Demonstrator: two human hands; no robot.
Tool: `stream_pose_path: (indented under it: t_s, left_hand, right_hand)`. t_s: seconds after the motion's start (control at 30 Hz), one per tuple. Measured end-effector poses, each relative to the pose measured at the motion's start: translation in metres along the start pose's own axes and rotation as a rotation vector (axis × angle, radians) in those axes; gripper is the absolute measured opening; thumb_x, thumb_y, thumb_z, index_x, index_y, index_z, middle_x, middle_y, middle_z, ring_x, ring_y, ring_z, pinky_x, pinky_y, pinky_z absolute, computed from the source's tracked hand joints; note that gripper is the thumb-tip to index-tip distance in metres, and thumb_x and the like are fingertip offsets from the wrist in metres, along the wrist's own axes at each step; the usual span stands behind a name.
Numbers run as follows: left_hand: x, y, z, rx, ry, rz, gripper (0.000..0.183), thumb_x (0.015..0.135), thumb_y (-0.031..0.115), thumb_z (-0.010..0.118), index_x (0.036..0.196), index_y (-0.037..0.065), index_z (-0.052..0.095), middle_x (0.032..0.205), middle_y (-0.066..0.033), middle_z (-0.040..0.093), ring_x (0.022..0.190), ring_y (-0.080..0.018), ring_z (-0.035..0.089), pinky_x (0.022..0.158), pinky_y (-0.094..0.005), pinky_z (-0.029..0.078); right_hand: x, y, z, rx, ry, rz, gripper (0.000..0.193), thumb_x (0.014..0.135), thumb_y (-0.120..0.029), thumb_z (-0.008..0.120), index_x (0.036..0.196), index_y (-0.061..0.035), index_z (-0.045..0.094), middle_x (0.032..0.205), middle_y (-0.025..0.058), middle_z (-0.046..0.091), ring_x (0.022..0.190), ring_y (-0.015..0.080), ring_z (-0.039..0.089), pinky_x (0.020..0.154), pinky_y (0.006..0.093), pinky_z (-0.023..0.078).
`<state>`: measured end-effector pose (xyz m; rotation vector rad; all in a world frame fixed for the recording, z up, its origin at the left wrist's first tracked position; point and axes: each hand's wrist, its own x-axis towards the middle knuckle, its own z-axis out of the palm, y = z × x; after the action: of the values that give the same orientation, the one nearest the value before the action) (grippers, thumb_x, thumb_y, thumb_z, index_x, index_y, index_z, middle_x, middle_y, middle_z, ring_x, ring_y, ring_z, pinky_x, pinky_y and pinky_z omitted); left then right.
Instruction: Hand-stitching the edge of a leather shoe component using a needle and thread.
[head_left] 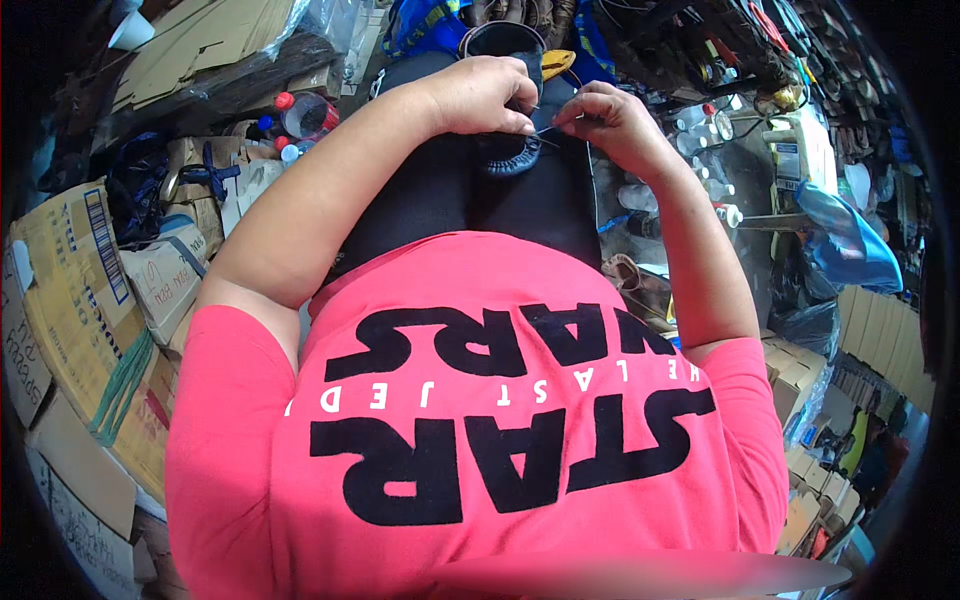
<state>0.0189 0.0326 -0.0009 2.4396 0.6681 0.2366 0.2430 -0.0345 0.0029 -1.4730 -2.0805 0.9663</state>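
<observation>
Stitching looks to be the work in hand, and by my judgement it stands somewhere in the middle; the dark blue shoe [512, 155], a soft moccasin-like piece, lies on the person's lap over dark trousers [470, 200], toe end toward the left of the view; the left hand [480, 95] is clenched over the shoe's upper edge, pinning it against the knee, fingers curled down onto the material; the right hand [610, 120] is pinched shut at its fingertips on what appears to be a thin needle or thread [545, 128] drawn taut between the two hands, though it is too fine to tell which; a puckered seam shows along the shoe's visible rim, so part of the sewing seems done; how much of the rim remains unsewn is hidden under the left hand, and I cannot say whether the far side is finished; the thread not being cut or tied off suggests more stitches are left.

Around the lap the place is crowded; cardboard boxes [90, 290] stack up at the person's left; plastic bottles with red and blue caps [300, 115] lie near the left elbow; a brown shoe [640, 285] rests just beside the right arm, lower down; small white bottles [700, 150] stand beyond the right hand; a blue plastic bag [845, 245] hangs farther right.
</observation>
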Motion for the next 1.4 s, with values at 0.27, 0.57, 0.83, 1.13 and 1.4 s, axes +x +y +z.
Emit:
stream_pose_path:
  t_s: [0.27,0.57,0.83,1.13,1.4]
  left_hand:
    - [0.006,-0.01,0.006,-0.304,-0.137,-0.107,0.023,0.077,0.022,0.072,0.088,0.003,0.068,0.086,-0.0076,0.057,0.086,-0.0203,0.059,0.077,-0.0311,0.045]
    - [0.003,-0.012,0.0,-0.323,-0.287,0.003,0.026,0.082,0.011,0.065,0.107,0.006,0.069,0.081,-0.0061,0.052,0.081,-0.0181,0.053,0.077,-0.0287,0.043]
    - [0.002,-0.007,-0.003,-0.254,-0.327,0.002,0.028,0.082,0.008,0.064,0.11,0.007,0.068,0.078,-0.0072,0.049,0.079,-0.0201,0.051,0.074,-0.0305,0.041]
    - [0.002,-0.016,0.008,-0.215,-0.182,0.083,0.026,0.073,0.006,0.071,0.099,0.007,0.07,0.085,-0.0068,0.054,0.086,-0.0209,0.056,0.079,-0.0306,0.045]
    - [0.007,-0.023,0.015,-0.217,-0.063,0.087,0.021,0.068,0.004,0.075,0.088,0.006,0.069,0.087,-0.0051,0.056,0.083,-0.0201,0.059,0.077,-0.0292,0.048]
  right_hand:
    - [-0.006,0.006,0.013,0.062,-0.048,-0.049,0.014,0.079,0.001,0.067,0.09,-0.0067,0.07,0.085,0.0015,0.059,0.083,0.014,0.059,0.076,0.026,0.048]
    - [-0.022,-0.004,0.025,-0.023,0.098,-0.116,0.019,0.077,-0.005,0.069,0.093,-0.0155,0.073,0.079,0.0054,0.06,0.076,0.02,0.063,0.067,0.0294,0.051]
    - [-0.021,-0.018,0.016,-0.318,0.017,-0.213,0.026,0.076,-0.005,0.065,0.096,-0.0196,0.072,0.082,0.0065,0.058,0.079,0.0245,0.061,0.07,0.0358,0.047]
    - [-0.015,-0.069,0.024,-0.857,-0.109,-0.231,0.014,0.076,-0.012,0.056,0.083,-0.0133,0.068,0.087,0.0088,0.058,0.084,0.0256,0.06,0.077,0.0378,0.042]
    - [-0.011,-0.054,0.027,-0.738,-0.072,-0.194,0.017,0.079,-0.01,0.056,0.088,-0.0119,0.07,0.084,0.01,0.06,0.085,0.0271,0.061,0.078,0.0389,0.045]
